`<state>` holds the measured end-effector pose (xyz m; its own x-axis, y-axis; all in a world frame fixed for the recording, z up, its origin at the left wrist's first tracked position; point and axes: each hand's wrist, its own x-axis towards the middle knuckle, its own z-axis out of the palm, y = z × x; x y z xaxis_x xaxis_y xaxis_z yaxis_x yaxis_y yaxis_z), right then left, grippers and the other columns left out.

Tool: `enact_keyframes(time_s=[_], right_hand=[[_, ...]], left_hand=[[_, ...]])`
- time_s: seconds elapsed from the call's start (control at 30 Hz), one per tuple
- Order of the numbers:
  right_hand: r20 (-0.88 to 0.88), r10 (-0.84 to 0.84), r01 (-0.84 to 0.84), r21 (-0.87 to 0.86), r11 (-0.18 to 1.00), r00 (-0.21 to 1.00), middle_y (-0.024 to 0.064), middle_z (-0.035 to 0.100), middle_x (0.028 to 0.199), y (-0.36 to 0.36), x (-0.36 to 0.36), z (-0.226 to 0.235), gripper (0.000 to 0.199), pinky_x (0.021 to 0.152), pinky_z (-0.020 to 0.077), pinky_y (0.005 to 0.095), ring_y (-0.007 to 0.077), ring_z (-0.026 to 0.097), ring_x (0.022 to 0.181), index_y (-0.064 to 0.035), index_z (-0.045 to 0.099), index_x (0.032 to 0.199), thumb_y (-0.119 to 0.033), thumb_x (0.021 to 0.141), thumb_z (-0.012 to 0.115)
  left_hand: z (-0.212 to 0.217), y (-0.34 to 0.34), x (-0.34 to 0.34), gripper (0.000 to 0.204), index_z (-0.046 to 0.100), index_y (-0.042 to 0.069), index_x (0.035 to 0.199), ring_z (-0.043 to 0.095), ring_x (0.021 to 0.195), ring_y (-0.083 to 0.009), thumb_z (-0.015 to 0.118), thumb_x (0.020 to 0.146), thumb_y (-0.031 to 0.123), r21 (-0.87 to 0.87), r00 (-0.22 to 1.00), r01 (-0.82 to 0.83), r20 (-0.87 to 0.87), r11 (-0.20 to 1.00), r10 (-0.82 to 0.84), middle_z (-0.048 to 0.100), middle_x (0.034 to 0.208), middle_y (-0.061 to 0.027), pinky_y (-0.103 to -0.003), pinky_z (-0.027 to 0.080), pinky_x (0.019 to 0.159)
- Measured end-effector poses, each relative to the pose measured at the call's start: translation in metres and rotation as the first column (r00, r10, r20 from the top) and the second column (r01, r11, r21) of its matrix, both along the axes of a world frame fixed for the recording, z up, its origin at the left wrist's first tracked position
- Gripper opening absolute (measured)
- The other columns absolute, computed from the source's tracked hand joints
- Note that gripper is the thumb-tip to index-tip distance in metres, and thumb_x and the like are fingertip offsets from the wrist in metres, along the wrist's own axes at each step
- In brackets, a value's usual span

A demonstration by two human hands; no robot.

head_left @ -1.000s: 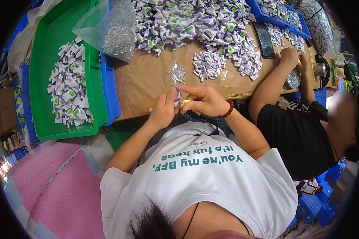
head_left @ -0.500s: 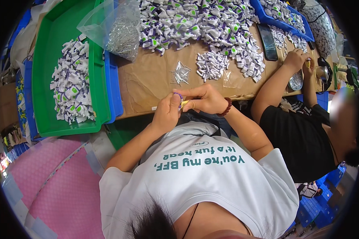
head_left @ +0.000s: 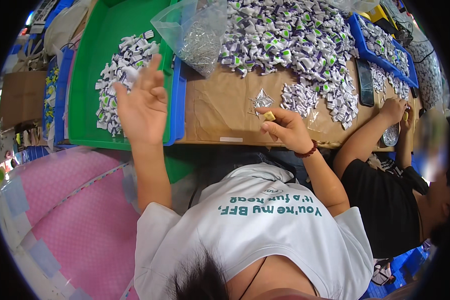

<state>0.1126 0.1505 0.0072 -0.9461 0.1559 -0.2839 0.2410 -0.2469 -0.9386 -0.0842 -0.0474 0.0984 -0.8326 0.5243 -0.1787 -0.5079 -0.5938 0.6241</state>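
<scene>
My left hand [head_left: 144, 112] is raised over the green tray [head_left: 87, 85], its fingers spread. A blurred white toy part [head_left: 132, 74] shows just beside its fingers, apparently loose. Inside the tray lies a heap of white toy figures [head_left: 116, 102] with purple and green patches. Near the table's front edge, my right hand [head_left: 291, 132] has thumb and index finger bent around a small yellow piece [head_left: 269, 116]; its exact kind is unclear. Just beyond those fingertips is a small pile of thin metal pins [head_left: 262, 99].
A clear bag of pins [head_left: 201, 50] leans by the tray. Behind is a large heap of toy bodies [head_left: 285, 40], with small white parts [head_left: 299, 98] in front. A phone [head_left: 365, 82] and blue bin [head_left: 380, 50] lie right, near a co-worker's hand [head_left: 394, 110].
My hands were together, working on a small purple-and-white part with the yellow piece. Now they are apart: the left has swung up over the green tray and opened, the right has moved toward the pins.
</scene>
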Motion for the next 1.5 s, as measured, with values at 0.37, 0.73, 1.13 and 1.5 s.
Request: enact_keyframes(time_s=[0.37,0.73,1.13,1.5], right_hand=[[0.132,-0.124,0.085,0.264,0.961,0.983,-0.0012,0.060,0.074,0.023,0.036,-0.027,0.028,0.048,0.0360,0.0162,0.0009,0.045,0.055,-0.0013,0.058,0.111,-0.013,0.086,0.059],[0.126,-0.187,0.125,0.388,0.913,0.974,0.0029,0.062,0.072,0.031,0.048,-0.034,0.027,0.057,0.0436,0.0228,0.0053,0.052,0.062,-0.0020,0.060,0.109,-0.012,0.084,0.060],[-0.056,0.045,0.035,0.929,0.369,0.997,0.0125,0.057,0.077,0.014,0.009,-0.051,0.014,0.059,0.0469,0.0397,0.0309,0.058,0.070,-0.0052,0.058,0.087,-0.007,0.073,0.058],[-0.037,-0.059,0.051,0.962,0.269,0.998,0.0140,0.055,0.075,-0.003,-0.005,-0.076,0.019,0.056,0.0466,0.0407,0.0325,0.058,0.067,-0.0052,0.050,0.089,-0.003,0.071,0.055]], left_hand=[[-0.120,0.073,0.017,0.026,0.055,0.004,0.110,0.060,0.086,-0.0205,0.056,0.085,0.012,-0.728,0.636,-0.104,-0.573,0.678,-0.517,0.061,0.101,-0.0128,-0.031,0.047,0.074],[-0.167,0.119,-0.011,0.033,0.053,0.006,0.107,0.052,0.095,-0.0356,0.059,0.075,0.006,-0.626,0.141,-0.693,-0.604,0.358,-0.784,0.050,0.106,-0.0166,-0.042,0.045,0.078],[-0.186,0.052,0.004,0.022,0.051,0.002,0.100,0.062,0.079,-0.0251,0.057,0.082,0.012,-0.862,0.697,-0.257,-0.478,0.436,-0.535,0.060,0.094,-0.0150,-0.033,0.048,0.066],[-0.145,0.027,0.051,0.017,0.052,0.005,0.105,0.056,0.090,-0.0169,0.051,0.090,0.014,-0.091,0.833,0.511,0.296,0.855,-0.467,0.057,0.106,-0.0127,-0.021,0.046,0.067]])
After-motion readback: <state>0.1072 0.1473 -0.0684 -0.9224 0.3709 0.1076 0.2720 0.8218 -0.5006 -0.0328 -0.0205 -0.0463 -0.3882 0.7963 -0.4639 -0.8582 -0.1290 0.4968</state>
